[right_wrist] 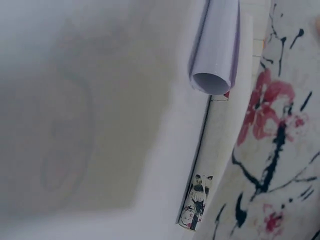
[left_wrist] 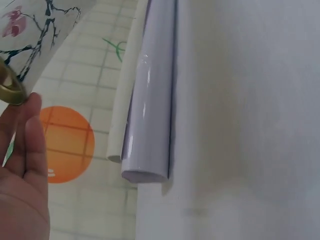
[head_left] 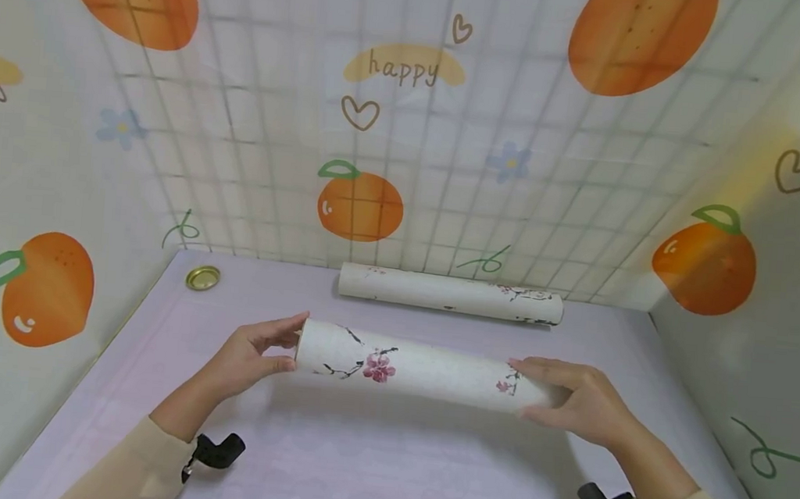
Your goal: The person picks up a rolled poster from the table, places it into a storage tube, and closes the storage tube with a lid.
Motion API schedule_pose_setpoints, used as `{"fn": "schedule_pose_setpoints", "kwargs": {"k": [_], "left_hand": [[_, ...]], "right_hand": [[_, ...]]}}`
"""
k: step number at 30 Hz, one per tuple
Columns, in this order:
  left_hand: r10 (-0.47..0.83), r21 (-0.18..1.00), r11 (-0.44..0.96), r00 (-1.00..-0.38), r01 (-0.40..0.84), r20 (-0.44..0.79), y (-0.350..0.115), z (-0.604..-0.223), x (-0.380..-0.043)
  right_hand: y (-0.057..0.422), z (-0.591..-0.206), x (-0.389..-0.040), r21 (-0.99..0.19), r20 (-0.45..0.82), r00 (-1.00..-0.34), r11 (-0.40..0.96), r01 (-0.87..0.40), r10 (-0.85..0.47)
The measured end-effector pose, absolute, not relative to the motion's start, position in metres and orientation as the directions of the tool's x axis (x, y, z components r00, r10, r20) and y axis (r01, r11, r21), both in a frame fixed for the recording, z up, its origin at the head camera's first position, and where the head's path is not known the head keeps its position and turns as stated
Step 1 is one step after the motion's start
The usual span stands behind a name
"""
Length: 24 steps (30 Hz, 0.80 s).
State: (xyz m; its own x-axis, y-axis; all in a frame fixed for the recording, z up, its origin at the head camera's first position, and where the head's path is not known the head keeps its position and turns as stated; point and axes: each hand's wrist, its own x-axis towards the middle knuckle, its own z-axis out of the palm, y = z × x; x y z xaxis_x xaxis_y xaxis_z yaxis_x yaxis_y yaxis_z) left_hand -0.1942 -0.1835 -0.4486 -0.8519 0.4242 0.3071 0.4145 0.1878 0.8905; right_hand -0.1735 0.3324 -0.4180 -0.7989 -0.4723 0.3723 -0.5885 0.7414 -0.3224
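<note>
So the printed tube [head_left: 433, 368] is up off the table [head_left: 411, 470], lying roughly level between the person's two hands. Left hand [head_left: 247, 360] has fingers and thumb pinching the left end, right hand [head_left: 589, 399] grips round the right end, thumb below, fingers above. It's probably light and pretty stiff, like cardboard (just going by the look, the wall isn't sagging at all). Smooth outside, so maybe a bit slick; a hold at both ends seems right, and a hard squeeze mid-length could dent it.

Container-wise, it looks like a tube for storing stuff, with a gold rim [left_wrist: 11, 95] at the left end. Can't tell if that end is capped, and what's inside doesn't show. A gold lid [head_left: 202, 278] sits by itself at back left, and a second tube [head_left: 449, 294] with a similar print lies along the back. The wrist views also show a lavender roll [left_wrist: 152, 100] beside that one, hollow at its right end, likely softer and easier to crease.
</note>
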Motion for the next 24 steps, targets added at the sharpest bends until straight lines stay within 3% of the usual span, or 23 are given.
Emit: {"fn": "schedule_pose_setpoints", "kwargs": {"k": [7,13,24], "left_hand": [[0.499,0.898,0.176,-0.823,0.404,0.273,-0.1897,-0.447,-0.1966],[0.475,0.919,0.176,-0.848,0.353,0.235,-0.1867,-0.4483,-0.1956],[0.47,0.905,0.22,-0.853,0.364,0.229,-0.1853,-0.4523,-0.1968]], "right_hand": [[0.3327,-0.4199,-0.1719,-0.328,0.343,-0.815,0.753,-0.57,-0.467],[0.3323,-0.4163,-0.1703,-0.382,0.281,-0.847,0.757,-0.53,-0.452],[0.3332,-0.4132,-0.1755,-0.345,0.292,-0.824,0.75,-0.565,-0.486]]}}
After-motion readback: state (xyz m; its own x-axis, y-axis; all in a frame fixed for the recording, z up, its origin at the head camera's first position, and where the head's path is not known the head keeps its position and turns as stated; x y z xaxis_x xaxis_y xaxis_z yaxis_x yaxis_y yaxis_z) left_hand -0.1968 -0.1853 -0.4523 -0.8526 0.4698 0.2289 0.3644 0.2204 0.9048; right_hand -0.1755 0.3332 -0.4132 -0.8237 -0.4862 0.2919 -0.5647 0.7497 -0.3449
